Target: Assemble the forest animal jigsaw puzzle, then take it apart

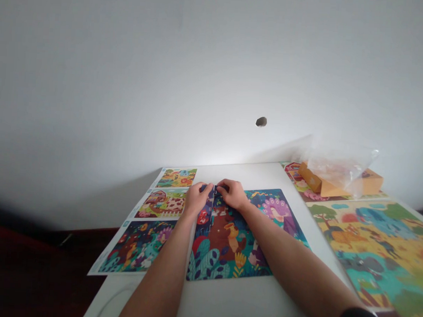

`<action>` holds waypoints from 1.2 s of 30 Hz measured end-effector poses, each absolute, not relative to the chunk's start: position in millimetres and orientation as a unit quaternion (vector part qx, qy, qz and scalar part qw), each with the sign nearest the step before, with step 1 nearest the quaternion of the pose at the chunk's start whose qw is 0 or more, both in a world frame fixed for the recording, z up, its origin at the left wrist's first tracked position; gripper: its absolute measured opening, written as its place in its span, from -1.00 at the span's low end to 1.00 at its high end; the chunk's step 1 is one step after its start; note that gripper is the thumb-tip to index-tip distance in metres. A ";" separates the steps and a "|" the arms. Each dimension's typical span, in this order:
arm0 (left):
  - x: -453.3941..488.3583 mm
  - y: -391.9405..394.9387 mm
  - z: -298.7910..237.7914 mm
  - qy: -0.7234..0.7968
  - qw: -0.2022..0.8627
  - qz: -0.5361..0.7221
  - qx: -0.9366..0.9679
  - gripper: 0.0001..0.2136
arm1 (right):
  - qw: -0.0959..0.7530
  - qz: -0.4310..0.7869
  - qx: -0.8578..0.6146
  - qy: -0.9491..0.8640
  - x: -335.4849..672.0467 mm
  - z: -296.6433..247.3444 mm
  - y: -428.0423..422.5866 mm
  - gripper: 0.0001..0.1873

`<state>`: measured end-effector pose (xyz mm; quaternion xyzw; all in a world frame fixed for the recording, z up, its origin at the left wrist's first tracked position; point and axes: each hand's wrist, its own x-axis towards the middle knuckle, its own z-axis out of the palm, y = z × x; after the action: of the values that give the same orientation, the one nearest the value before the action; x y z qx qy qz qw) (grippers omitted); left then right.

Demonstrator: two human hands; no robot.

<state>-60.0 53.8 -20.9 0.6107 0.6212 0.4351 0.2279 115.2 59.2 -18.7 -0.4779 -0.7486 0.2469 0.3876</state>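
Note:
A colourful jigsaw puzzle with a bear, flowers and a peacock lies flat in the middle of a white table. My left hand and my right hand rest side by side on the puzzle's far edge. Both have fingers curled and pressed down at a dark seam between pieces. What the fingers hold, if anything, is hidden. Both forearms stretch over the puzzle.
A reference sheet with three small pictures lies left of the puzzle, overhanging the table's edge. A second, large finished puzzle lies at right. Behind it stands an orange box under a clear plastic bag. A white wall rises behind.

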 end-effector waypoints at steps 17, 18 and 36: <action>-48.3 52.8 -20.7 0.474 0.446 0.411 0.638 -0.65 | 0.550 0.281 -0.487 -0.618 112.5 -25.4 63.4 -0.75; -49.1 54.8 -22.9 0.474 0.444 0.424 0.631 -0.65 | 0.558 0.286 -0.477 -0.616 112.7 -26.0 63.3 -0.73; -45.7 56.6 -23.1 0.465 0.466 0.509 0.555 -0.62 | 0.422 0.132 -0.543 -0.714 106.4 -11.4 48.2 -0.60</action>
<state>-45.7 56.6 -23.1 0.5547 0.4647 0.5089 0.4663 106.4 48.2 -11.4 -0.5428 -0.7138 0.1324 0.4223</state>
